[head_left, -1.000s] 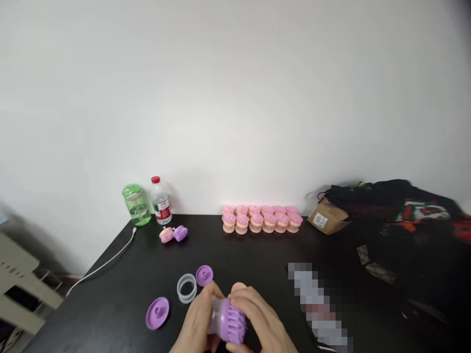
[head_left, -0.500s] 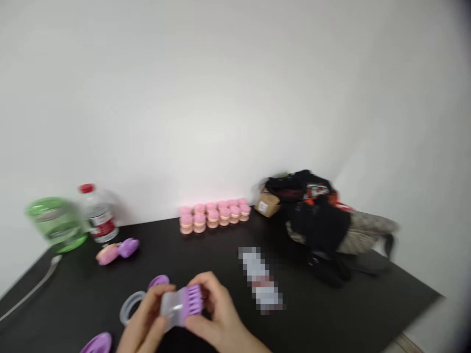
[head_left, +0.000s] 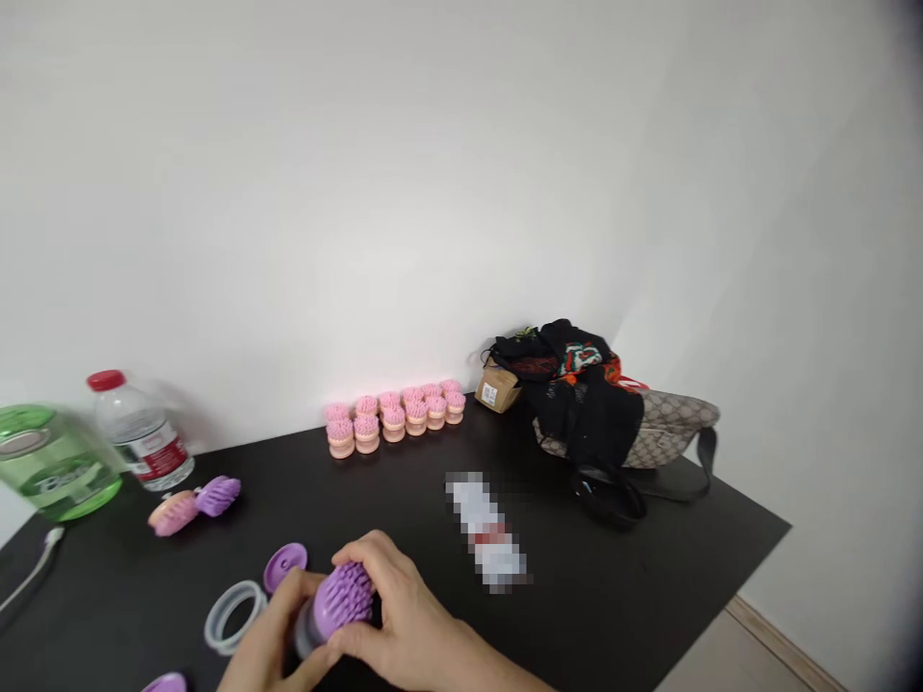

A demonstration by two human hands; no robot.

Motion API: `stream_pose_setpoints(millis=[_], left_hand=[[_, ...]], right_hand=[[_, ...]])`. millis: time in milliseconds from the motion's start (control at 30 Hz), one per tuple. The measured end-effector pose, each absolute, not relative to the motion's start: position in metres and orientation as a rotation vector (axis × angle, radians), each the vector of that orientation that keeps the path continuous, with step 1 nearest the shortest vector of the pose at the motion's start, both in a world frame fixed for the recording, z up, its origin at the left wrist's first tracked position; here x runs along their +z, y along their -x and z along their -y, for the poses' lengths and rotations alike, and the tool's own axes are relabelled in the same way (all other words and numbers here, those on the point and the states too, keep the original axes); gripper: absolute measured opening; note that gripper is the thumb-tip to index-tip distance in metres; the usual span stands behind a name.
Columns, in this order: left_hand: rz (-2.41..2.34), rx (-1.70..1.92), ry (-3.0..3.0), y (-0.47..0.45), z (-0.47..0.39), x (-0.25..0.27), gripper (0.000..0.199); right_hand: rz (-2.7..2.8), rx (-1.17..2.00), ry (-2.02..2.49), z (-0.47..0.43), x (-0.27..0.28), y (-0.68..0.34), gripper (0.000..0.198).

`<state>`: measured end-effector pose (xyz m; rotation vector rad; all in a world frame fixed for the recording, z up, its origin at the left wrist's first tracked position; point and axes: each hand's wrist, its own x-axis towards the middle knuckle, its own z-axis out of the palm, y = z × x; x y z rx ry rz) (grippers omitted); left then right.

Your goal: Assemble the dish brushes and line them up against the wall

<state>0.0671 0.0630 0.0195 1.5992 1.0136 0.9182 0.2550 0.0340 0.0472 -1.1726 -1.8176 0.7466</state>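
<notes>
Between my two hands is a round purple brush head [head_left: 346, 598] with soft bristles, joined to a translucent cup-like body [head_left: 307, 634]. My left hand [head_left: 270, 639] is closed around the translucent body. My right hand [head_left: 393, 610] grips the purple bristled part from the right, thumb below and fingers above. Just left of the hands a translucent ring [head_left: 216, 615] lies on the table, with a purple disc-shaped part [head_left: 286, 565] behind it. Another purple part [head_left: 167, 683] is cut off by the bottom edge.
Two rows of pink bristled brushes [head_left: 393, 423] stand by the wall. To the left are a green container [head_left: 64, 476], a red-capped bottle [head_left: 148, 437], loose pink [head_left: 173, 514] and purple [head_left: 218, 495] brushes. A pixelated item [head_left: 486, 531], small box [head_left: 497, 387] and bag [head_left: 667, 428] sit rightward.
The brush has turned so its bristles now face up toward me instead of to the right. Both hands still grip it. The camera view has shifted, moving the background leftward.
</notes>
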Motion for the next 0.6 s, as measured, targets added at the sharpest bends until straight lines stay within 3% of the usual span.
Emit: stream_pose_setpoints(millis=[167,300,400,600], left_hand=[[-1.068,1.116,-1.859,-0.068,-0.062,0.030,0.043],[-1.245,1.328,-1.543,-0.057,-0.067,0.048,0.039],[-1.199,1.414,-1.210,-0.050,-0.070,0.054,0.049],[-1.021,1.359,-1.015,-0.059,-0.062,0.056,0.058]], right_hand=[[1.803,0.788,1.051,-0.036,0.046,-0.262,0.074],[1.578,0.653,1.162,-0.053,0.038,-0.286,0.046],[1.718,0.582,1.390,-0.060,0.030,-0.294,0.039],[2.101,0.408,1.358,-0.055,0.007,-0.269,0.064]])
